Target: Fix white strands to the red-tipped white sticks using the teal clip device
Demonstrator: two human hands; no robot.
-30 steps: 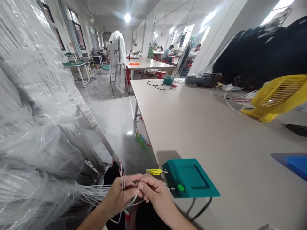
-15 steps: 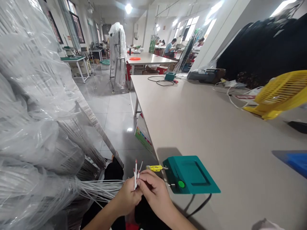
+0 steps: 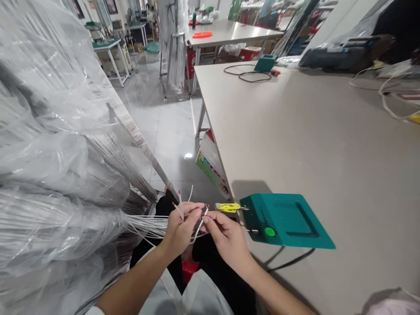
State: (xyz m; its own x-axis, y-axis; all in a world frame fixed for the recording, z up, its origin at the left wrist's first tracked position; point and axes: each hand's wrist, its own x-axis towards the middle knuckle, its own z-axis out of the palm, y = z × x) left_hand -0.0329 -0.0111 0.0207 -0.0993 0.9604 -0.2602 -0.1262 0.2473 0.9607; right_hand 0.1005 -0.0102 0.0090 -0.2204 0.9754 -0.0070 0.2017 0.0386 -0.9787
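White, slender cables [image 3: 199, 227], some reddish-tipped, gently curved.

Straight onto the surface, the right hand [image 3: 226, 234] is blocked by a green box [image 3: 305, 221] at the table's [image 3: 295, 144] left edge, with a yellow tool [image 3: 227, 207] projected past it. Beyond, wide passage is left until a small box [image 3: 265, 64] is met near the far-left corner. Leftward, reach is hemmed by plastic-wrapped bundles [image 3: 62, 153].

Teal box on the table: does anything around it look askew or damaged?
No damage stands out. Oddly, the teal box has a yellow attachment jutting past the edge of the table, perhaps easily bumped.
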